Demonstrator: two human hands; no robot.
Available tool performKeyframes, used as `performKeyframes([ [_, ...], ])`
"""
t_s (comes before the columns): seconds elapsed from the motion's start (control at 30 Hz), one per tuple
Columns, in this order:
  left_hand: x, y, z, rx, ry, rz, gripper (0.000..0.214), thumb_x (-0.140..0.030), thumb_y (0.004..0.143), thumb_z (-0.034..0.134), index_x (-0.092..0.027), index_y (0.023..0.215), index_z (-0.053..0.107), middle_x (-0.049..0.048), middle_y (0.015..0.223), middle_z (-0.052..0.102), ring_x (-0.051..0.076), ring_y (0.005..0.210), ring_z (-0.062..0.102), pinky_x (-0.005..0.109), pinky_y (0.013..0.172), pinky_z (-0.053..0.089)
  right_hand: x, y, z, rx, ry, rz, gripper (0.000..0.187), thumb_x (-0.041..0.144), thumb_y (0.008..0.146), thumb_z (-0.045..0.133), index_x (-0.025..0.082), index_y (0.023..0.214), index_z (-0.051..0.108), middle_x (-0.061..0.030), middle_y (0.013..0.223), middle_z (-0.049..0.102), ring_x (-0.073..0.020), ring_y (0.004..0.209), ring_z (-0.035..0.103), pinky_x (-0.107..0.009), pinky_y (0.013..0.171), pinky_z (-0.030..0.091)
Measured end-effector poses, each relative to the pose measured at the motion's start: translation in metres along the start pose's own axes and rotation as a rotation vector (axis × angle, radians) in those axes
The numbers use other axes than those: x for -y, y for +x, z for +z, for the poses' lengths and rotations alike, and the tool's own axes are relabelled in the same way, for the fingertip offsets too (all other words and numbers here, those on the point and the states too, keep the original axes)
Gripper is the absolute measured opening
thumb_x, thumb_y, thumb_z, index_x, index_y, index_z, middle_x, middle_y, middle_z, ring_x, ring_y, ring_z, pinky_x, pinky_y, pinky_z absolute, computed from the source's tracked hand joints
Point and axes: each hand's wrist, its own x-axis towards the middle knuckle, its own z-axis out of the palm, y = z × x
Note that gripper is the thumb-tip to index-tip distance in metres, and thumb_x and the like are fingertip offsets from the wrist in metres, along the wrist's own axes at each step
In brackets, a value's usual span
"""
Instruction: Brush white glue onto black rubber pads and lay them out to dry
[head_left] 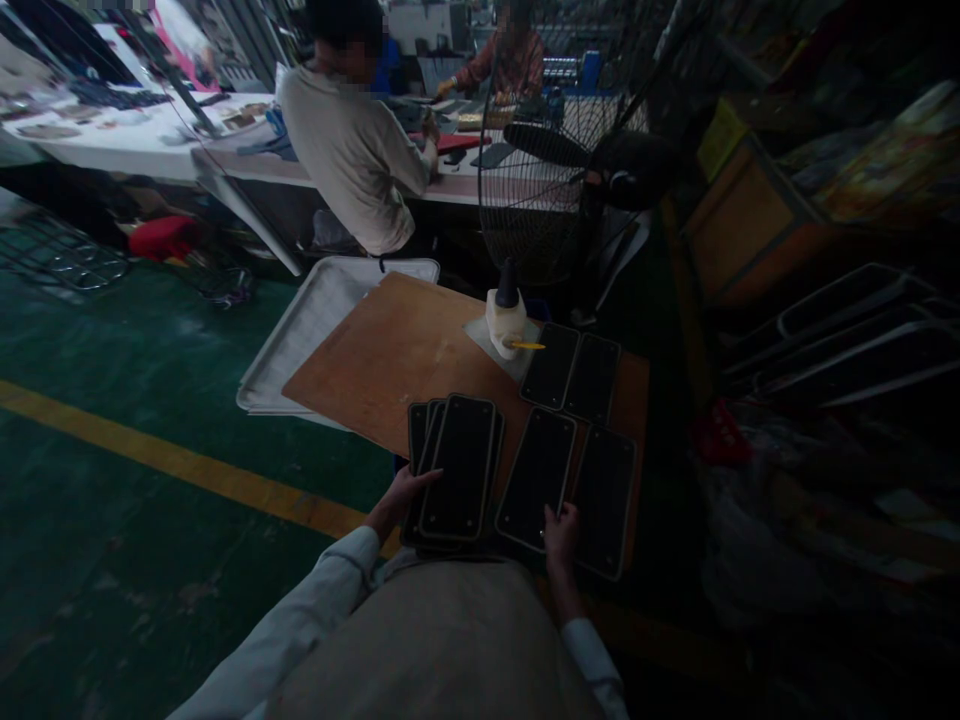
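A fanned stack of black rectangular panels with pale edges (457, 465) lies at the near edge of a brown wooden board (382, 350). My left hand (401, 497) grips the stack's left side, fingers wrapped under it. My right hand (561, 528) presses its fingertips on the near end of a single black panel (536, 478) laid flat on the board. Three more black panels (592, 378) lie flat to the right and behind it.
A white glue bottle with a dark cap (506, 315) stands on a pale sheet at the board's far side. A metal tray (307, 325) sticks out under the board at left. A standing fan (559, 150) and a seated person (352, 150) are behind. Stacked trays (847, 330) lean at right.
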Motion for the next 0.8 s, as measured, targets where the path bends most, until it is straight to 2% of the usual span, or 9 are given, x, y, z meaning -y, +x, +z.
performKeyframes([
  [0.1, -0.001, -0.001, 0.0, 0.016, -0.012, -0.006, 0.059, -0.033, 0.059, 0.092, -0.011, 0.107, 0.067, 0.0141, 0.097, 0.077, 0.028, 0.086, 0.075, 0.036, 0.077, 0.063, 0.003, -0.004, 0.001, -0.049, -0.047, -0.03, 0.039, 0.044, 0.073, 0.058, 0.019, 0.102, 0.055, -0.0116, 0.09, 0.07, -0.0279, 0.086, 0.067, -0.036, 0.075, 0.05],
  [0.27, -0.007, -0.003, 0.001, 0.018, -0.014, -0.031, 0.061, -0.032, 0.058, 0.093, -0.01, 0.108, 0.066, 0.0146, 0.095, 0.077, 0.029, 0.086, 0.075, 0.037, 0.078, 0.062, 0.01, -0.013, -0.004, -0.085, -0.118, -0.103, 0.048, 0.037, 0.079, 0.05, 0.011, 0.12, 0.052, -0.0209, 0.111, 0.065, -0.0325, 0.104, 0.064, -0.042, 0.09, 0.046],
  [0.43, -0.009, -0.003, 0.002, 0.0, -0.017, -0.042, 0.062, -0.032, 0.054, 0.094, -0.009, 0.105, 0.067, 0.0158, 0.097, 0.077, 0.029, 0.085, 0.075, 0.036, 0.076, 0.062, 0.032, -0.023, -0.009, -0.112, -0.23, -0.271, 0.05, 0.038, 0.083, 0.051, 0.012, 0.125, 0.055, -0.025, 0.134, 0.052, -0.0378, 0.131, 0.044, -0.052, 0.107, 0.031],
  [0.47, -0.009, -0.002, 0.002, 0.004, -0.027, -0.038, 0.062, -0.032, 0.054, 0.094, -0.009, 0.105, 0.067, 0.0161, 0.099, 0.077, 0.029, 0.087, 0.074, 0.036, 0.077, 0.062, 0.039, -0.026, -0.004, -0.067, -0.238, -0.306, 0.049, 0.04, 0.084, 0.051, 0.012, 0.125, 0.056, -0.0248, 0.135, 0.052, -0.0374, 0.131, 0.043, -0.053, 0.108, 0.031],
  [0.53, -0.009, -0.001, 0.001, 0.019, -0.038, -0.033, 0.061, -0.031, 0.055, 0.094, -0.009, 0.105, 0.067, 0.0165, 0.103, 0.076, 0.029, 0.089, 0.074, 0.036, 0.078, 0.062, 0.052, -0.032, 0.015, 0.125, -0.197, -0.318, 0.049, 0.044, 0.082, 0.055, 0.013, 0.12, 0.059, -0.0224, 0.126, 0.059, -0.0339, 0.121, 0.053, -0.049, 0.102, 0.039],
  [0.6, -0.009, 0.0, 0.001, 0.03, -0.039, -0.031, 0.061, -0.03, 0.056, 0.094, -0.009, 0.106, 0.067, 0.0166, 0.104, 0.076, 0.029, 0.09, 0.074, 0.036, 0.078, 0.062, 0.064, -0.039, 0.043, 0.335, -0.121, -0.267, 0.048, 0.047, 0.074, 0.065, 0.016, 0.11, 0.062, -0.016, 0.109, 0.068, -0.029, 0.101, 0.064, -0.041, 0.089, 0.048],
  [0.63, -0.01, 0.0, 0.0, 0.031, -0.034, -0.03, 0.061, -0.03, 0.056, 0.094, -0.009, 0.106, 0.067, 0.0166, 0.103, 0.076, 0.029, 0.089, 0.074, 0.036, 0.078, 0.062, 0.068, -0.042, 0.057, 0.394, -0.102, -0.245, 0.047, 0.047, 0.068, 0.071, 0.017, 0.104, 0.063, -0.0131, 0.101, 0.07, -0.0278, 0.093, 0.066, -0.038, 0.083, 0.051],
  [0.73, -0.014, -0.001, -0.002, 0.057, -0.038, -0.051, 0.061, -0.032, 0.056, 0.094, -0.01, 0.106, 0.067, 0.0167, 0.102, 0.076, 0.029, 0.088, 0.074, 0.036, 0.078, 0.062, 0.075, -0.047, 0.093, 0.42, -0.089, -0.204, 0.046, 0.047, 0.055, 0.079, 0.02, 0.087, 0.06, -0.0084, 0.085, 0.071, -0.027, 0.08, 0.067, -0.035, 0.071, 0.051],
  [0.8, -0.018, -0.002, -0.005, 0.108, -0.05, -0.086, 0.063, -0.035, 0.057, 0.093, -0.01, 0.108, 0.067, 0.0172, 0.103, 0.076, 0.03, 0.09, 0.074, 0.038, 0.079, 0.062, 0.077, -0.046, 0.105, 0.437, -0.066, -0.171, 0.043, 0.051, 0.054, 0.078, 0.021, 0.078, 0.057, -0.0065, 0.077, 0.069, -0.0257, 0.073, 0.066, -0.033, 0.065, 0.049],
])
